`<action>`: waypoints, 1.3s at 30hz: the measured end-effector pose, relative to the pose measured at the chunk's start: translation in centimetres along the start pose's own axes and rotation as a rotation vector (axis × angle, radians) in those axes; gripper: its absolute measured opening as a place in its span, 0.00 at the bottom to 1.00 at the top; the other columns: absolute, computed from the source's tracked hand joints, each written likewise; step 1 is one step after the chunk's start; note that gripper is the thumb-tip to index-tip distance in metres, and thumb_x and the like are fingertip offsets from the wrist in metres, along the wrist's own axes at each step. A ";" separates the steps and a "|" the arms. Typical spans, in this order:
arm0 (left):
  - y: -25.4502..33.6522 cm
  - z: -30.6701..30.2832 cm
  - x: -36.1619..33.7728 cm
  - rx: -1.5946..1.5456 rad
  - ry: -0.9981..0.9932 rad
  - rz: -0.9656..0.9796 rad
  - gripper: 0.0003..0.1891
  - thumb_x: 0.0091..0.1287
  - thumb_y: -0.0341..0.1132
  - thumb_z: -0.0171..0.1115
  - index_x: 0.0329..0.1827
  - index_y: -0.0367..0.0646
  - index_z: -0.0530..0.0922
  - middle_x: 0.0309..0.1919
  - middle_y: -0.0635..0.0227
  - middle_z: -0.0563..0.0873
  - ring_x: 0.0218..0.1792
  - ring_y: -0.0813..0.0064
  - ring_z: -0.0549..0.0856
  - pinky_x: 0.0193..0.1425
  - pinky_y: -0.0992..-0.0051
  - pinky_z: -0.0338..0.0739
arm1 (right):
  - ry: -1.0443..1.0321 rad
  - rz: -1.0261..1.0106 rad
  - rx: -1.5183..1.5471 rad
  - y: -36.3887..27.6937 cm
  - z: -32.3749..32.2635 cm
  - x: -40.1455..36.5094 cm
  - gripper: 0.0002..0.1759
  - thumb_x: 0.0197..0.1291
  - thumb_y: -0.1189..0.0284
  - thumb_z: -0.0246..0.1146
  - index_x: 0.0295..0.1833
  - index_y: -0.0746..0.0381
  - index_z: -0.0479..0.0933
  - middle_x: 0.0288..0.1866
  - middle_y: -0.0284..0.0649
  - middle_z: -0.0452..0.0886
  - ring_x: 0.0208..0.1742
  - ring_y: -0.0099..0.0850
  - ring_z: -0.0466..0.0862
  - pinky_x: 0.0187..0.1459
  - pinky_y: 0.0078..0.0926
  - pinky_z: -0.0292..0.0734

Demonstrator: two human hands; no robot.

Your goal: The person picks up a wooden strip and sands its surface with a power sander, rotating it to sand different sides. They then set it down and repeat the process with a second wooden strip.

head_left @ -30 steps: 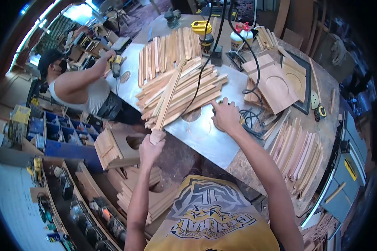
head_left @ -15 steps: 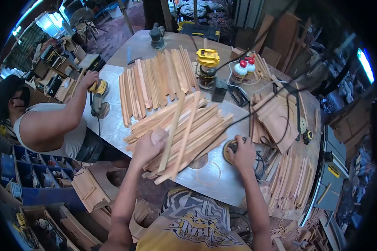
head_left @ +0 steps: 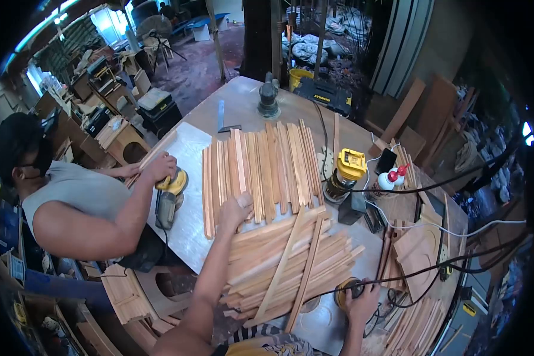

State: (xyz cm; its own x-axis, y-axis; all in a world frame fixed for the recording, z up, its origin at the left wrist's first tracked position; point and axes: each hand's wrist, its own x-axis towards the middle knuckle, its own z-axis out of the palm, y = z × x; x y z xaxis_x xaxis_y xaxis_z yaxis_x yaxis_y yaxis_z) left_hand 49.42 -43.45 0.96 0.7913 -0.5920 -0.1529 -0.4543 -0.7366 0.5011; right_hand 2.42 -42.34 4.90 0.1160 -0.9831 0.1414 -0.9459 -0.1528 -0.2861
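My left hand [head_left: 236,210] has its fingers closed at the near end of a pale wooden strip [head_left: 238,160] in the far row, which lies side by side on the table. Closer to me is a second pile of wooden strips [head_left: 332,258], stacked at a slant, with two loose strips lying across it. At the right, my right hand [head_left: 362,304] is wrapped round a round yellow-and-black sander [head_left: 342,293] resting on the metal tabletop [head_left: 320,329]. Part of the sander is hidden by the hand.
A co-worker [head_left: 83,207] on the left holds a yellow sander [head_left: 173,181]. A yellow-topped tool [head_left: 351,165], red-capped bottles [head_left: 387,180] and a grey sander [head_left: 268,101] stand on the table. Black cables [head_left: 445,268] hang across the right side. More strips [head_left: 415,326] lie at the right.
My left hand has moved from the near slanted pile forward to the far row of strips. My right hand stays on the sander. The view has tilted up, and the co-worker's sander has moved nearer them.
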 end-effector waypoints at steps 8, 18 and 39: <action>0.6 0.9 0.5 0.092 -0.049 0.023 0.26 0.57 0.50 0.74 0.44 0.32 0.88 0.43 0.39 0.90 0.48 0.43 0.90 0.55 0.52 0.85 | -0.015 0.168 -0.032 -0.7 0.6 0.3 0.32 0.47 0.63 0.79 0.59 0.57 0.75 0.59 0.52 0.77 0.55 0.57 0.79 0.53 0.52 0.77; -5.6 -0.1 -1.7 -0.923 -0.122 -0.134 0.16 0.67 0.39 0.66 0.48 0.32 0.84 0.35 0.53 0.89 0.32 0.62 0.88 0.37 0.65 0.84 | 0.068 0.069 -0.032 0.9 0.9 -0.3 0.31 0.50 0.63 0.78 0.61 0.57 0.77 0.60 0.53 0.77 0.59 0.56 0.80 0.57 0.49 0.78; -1.7 -3.7 -32.2 -2.316 -0.900 0.240 0.27 0.79 0.44 0.56 0.65 0.24 0.71 0.32 0.67 0.78 0.23 0.83 0.74 0.26 0.80 0.71 | -0.056 -0.269 0.163 6.1 -1.3 -1.0 0.44 0.51 0.63 0.78 0.75 0.50 0.69 0.63 0.59 0.72 0.59 0.59 0.78 0.58 0.51 0.78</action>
State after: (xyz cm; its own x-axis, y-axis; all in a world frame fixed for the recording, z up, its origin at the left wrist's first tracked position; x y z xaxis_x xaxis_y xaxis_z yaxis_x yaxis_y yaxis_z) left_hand 26.21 -21.92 8.18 0.2706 -0.9479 0.1681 0.9409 0.2973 0.1622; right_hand -3.90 -42.16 4.28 0.3767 -0.9084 0.1816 -0.8184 -0.4182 -0.3942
